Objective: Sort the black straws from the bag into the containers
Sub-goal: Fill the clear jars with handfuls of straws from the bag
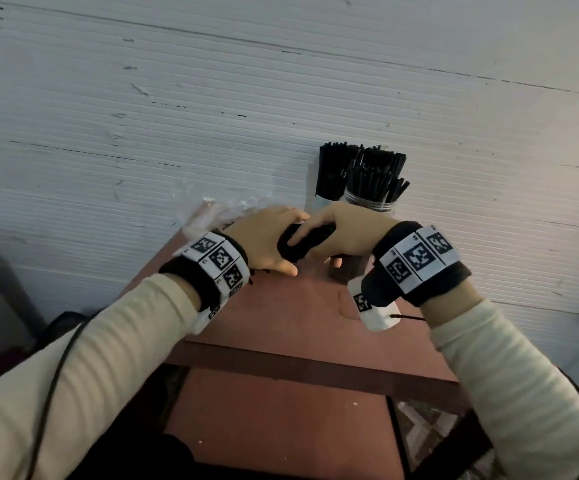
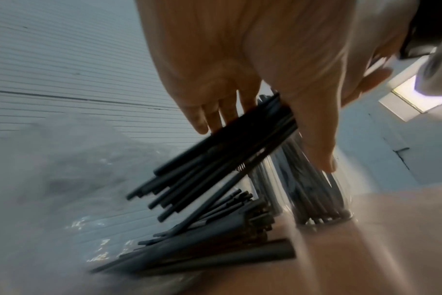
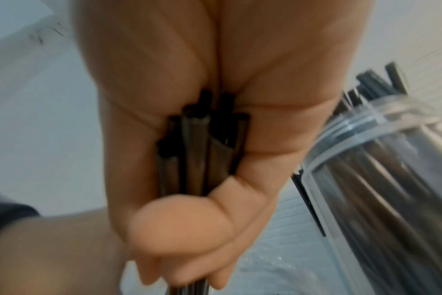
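**Both hands on one bundle of straws at the far edge of the table**

The reddish table is narrow and ends against a ribbed white wall; its left edge runs just beside the left wrist, and the near part of its top lies bare. Two clear containers, both packed with upright black straws, stand at the far edge, touching the wall and just beyond the right hand. The clear plastic bag lies crumpled at the far left corner, behind the left hand.

The bundle of black straws lies crosswise between the two hands, low over the table. The right hand's fingers are curled round one end, with the straw tips poking out by the palm. The left hand clasps the other end between thumb and fingers; the straws fan out past its fingertips. Below them, more loose straws lie in the bag.
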A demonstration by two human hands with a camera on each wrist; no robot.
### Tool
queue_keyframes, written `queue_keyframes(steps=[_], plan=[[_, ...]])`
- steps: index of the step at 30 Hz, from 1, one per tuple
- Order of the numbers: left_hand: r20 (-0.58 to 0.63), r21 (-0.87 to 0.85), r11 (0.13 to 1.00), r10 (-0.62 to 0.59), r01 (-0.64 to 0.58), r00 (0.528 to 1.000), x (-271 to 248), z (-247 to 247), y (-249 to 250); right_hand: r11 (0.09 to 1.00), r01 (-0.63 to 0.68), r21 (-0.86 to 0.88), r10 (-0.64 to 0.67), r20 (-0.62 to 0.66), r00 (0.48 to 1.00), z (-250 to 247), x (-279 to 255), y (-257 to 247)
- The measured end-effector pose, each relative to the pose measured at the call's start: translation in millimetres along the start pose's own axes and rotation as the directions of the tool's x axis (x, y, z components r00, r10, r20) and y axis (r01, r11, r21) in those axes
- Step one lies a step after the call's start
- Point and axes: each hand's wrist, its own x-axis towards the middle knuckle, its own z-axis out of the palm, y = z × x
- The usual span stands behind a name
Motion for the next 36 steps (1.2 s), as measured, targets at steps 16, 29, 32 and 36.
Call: queue_keyframes(steps=[16, 29, 32, 36], plan=[[-0.194, -0.734, 0.679, -0.191, -0.013, 0.962, 23, 25, 77, 0.945, 0.296, -0.138, -0.275, -0.824, 0.496, -32, -40, -13], [0.144, -0.836, 0.511, -0.144, 0.198, 0.979, 23, 57, 60, 0.944, 0.242, -0.226, -0.331, -0.657, 0.677, 1, -22, 14], [0.211, -0.762, 0.600, -0.124, 0.243, 0.970, 22, 59, 58, 0.945, 0.247, -0.215, -0.327, -0.641, 0.694, 0, -25, 14], [0.165, -0.694, 0.686, -0.146, 0.220, 0.976, 19, 52, 65, 0.962, 0.219, -0.164, -0.270, -0.694, 0.667, -4, -37, 13]])
